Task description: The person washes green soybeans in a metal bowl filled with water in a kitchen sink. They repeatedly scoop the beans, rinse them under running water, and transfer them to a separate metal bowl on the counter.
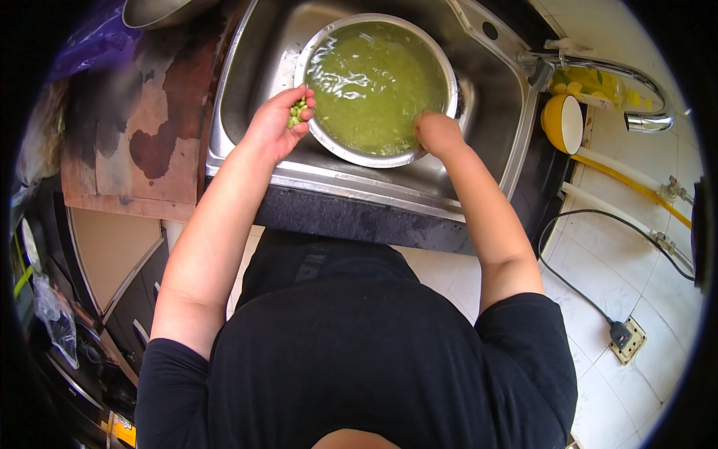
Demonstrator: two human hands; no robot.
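In the sink (258, 97) stands a round metal basin (327, 140) full of cloudy green water, with pale bits floating in it. Small green beans (297, 114) lie in the curled fingers of my left hand (280, 123), which is at the basin's left rim. Across from it, my right hand (438, 133) reaches over the right rim. Its fingers are bent together at the water, and whatever they may hold is hidden. Light ripples across the water's upper left part.
A curved tap (647, 82) and a yellow bowl with a white inside (562, 124) are right of the sink. On the left lies a stained wooden board (168, 120), with a metal pan (161, 11) beyond it. A black plug (620, 334) sits in a wall socket.
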